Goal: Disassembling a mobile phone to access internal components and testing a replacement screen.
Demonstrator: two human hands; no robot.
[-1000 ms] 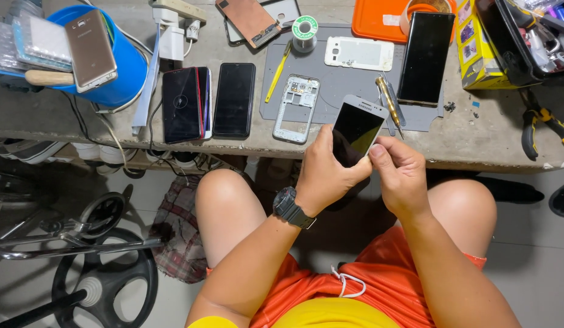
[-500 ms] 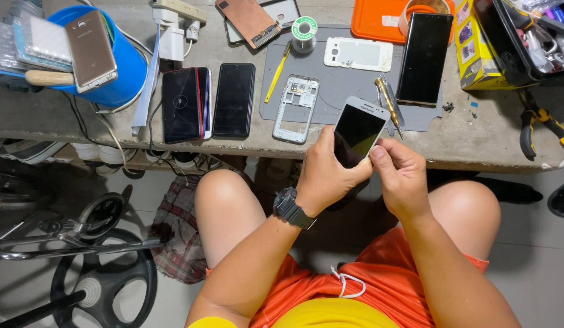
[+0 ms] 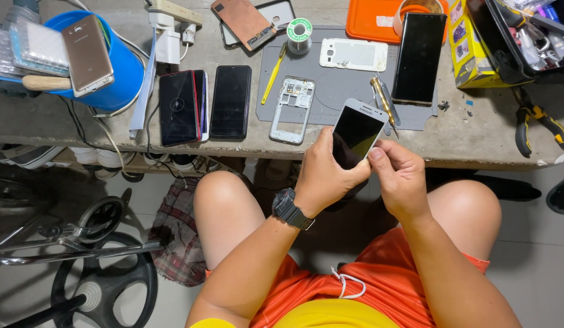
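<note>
Gripping from below, the white smartphone [image 3: 357, 132] is held by the left hand [image 3: 323, 176] and pinched by the right hand [image 3: 398, 176] above the tabletop [image 3: 476, 136] edge.

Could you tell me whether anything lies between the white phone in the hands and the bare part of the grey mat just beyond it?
Partly. The white phone, held by the left hand and right hand, overlaps the grey mat's near edge. Close by lie a yellow-handled screwdriver and a white phone frame; bare mat shows between them.

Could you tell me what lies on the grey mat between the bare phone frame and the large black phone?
In the head view, a yellow-handled screwdriver lies between the frame and black phone.
</note>
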